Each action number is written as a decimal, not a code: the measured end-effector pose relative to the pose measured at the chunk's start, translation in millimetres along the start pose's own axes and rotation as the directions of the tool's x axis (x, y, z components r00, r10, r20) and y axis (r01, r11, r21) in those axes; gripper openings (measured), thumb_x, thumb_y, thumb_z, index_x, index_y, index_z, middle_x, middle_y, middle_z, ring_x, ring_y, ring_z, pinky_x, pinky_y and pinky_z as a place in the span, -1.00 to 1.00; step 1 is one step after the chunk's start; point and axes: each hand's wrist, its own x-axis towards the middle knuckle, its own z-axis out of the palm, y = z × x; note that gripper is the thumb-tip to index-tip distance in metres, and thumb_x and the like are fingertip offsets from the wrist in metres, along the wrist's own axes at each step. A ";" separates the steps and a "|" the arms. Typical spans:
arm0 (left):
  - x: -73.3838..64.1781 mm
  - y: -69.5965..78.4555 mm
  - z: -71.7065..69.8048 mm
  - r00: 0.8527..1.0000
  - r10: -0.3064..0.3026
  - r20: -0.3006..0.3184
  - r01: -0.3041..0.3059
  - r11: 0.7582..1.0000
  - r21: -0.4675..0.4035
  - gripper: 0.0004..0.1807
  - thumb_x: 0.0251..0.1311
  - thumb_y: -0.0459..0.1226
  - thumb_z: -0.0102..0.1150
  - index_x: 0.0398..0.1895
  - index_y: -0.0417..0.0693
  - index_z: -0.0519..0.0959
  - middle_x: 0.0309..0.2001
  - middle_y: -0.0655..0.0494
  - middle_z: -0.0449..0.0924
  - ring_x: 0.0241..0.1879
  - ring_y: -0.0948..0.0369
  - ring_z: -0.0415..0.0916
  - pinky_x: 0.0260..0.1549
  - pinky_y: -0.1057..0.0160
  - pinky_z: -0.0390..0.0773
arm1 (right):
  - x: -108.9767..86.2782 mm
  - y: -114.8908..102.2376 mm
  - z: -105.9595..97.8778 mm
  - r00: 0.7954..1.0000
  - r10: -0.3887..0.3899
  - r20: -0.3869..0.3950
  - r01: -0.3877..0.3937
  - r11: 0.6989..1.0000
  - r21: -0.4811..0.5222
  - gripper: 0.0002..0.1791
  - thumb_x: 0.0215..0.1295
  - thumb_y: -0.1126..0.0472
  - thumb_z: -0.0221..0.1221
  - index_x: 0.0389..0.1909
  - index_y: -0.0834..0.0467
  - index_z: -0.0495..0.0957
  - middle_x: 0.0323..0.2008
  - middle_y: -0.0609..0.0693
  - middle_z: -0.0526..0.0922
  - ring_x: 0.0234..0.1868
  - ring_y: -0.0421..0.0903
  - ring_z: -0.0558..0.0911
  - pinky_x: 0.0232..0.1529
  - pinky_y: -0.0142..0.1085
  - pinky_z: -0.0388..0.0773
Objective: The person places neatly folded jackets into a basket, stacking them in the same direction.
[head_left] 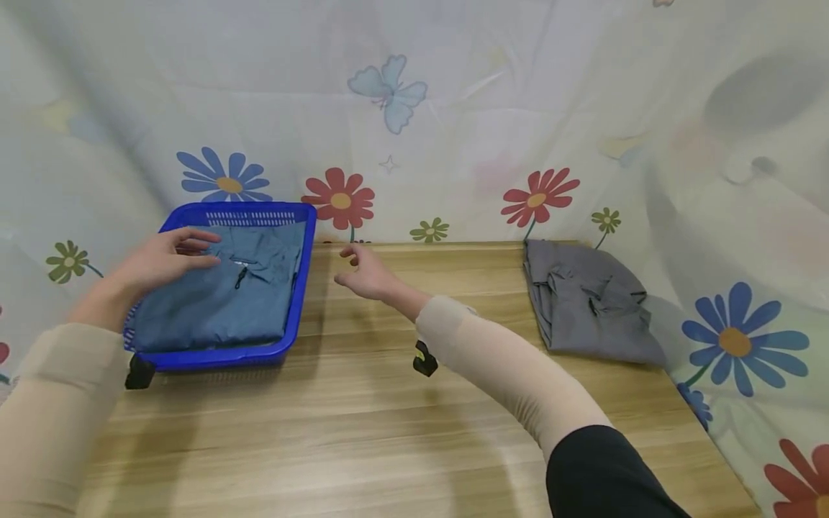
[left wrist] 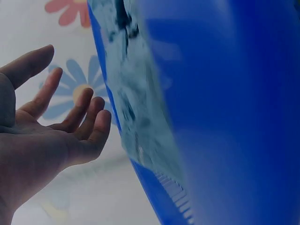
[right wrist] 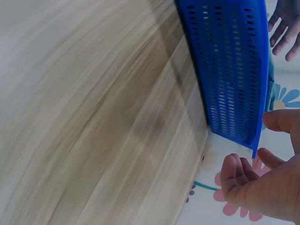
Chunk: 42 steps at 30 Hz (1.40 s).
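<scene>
A folded blue-teal garment with a small black zip pull lies in a blue plastic basket on the left of the table. Above the basket's left side hovers my left hand, fingers loosely bent, holding nothing; the left wrist view shows it apart from the garment. My right hand is in the air just right of the basket, its fingers relaxed and bent around nothing. In the right wrist view, that hand is near the perforated basket wall.
A folded grey garment lies at the table's right back. The wooden table meets a flower-patterned curtain behind and on both sides. A small black device sits under the right wrist.
</scene>
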 end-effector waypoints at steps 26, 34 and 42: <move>-2.9 71.2 78.7 0.988 0.154 -0.019 -0.153 0.987 0.053 -0.52 0.51 -0.16 0.12 0.38 -0.17 0.43 0.34 -0.28 0.39 0.35 -0.22 0.26 0.23 -0.32 0.33 | -58.2 58.7 -38.7 0.993 -0.119 0.008 0.115 0.937 -0.329 -0.64 0.42 0.25 0.23 0.16 0.33 0.57 0.17 0.27 0.56 0.24 0.18 0.51 0.24 0.01 0.44; -3.4 87.3 99.9 0.981 0.189 -0.044 -0.188 0.981 0.039 -0.60 0.51 -0.18 0.12 0.32 -0.12 0.48 0.30 -0.22 0.45 0.31 -0.16 0.32 0.24 -0.29 0.33 | -77.0 81.6 -58.3 0.993 -0.114 -0.042 0.092 0.929 -0.359 -0.63 0.43 0.25 0.25 0.18 0.31 0.56 0.21 0.27 0.54 0.30 0.23 0.47 0.28 0.08 0.40; -1.9 98.0 118.6 0.963 0.263 -0.062 -0.264 0.965 0.005 -0.64 0.50 -0.26 0.12 0.28 -0.17 0.52 0.26 -0.16 0.50 0.29 -0.12 0.36 0.25 -0.21 0.35 | -101.8 105.3 -75.3 0.987 -0.116 -0.115 0.072 0.941 -0.331 -0.65 0.42 0.28 0.25 0.16 0.32 0.56 0.22 0.35 0.49 0.31 0.30 0.42 0.29 0.15 0.36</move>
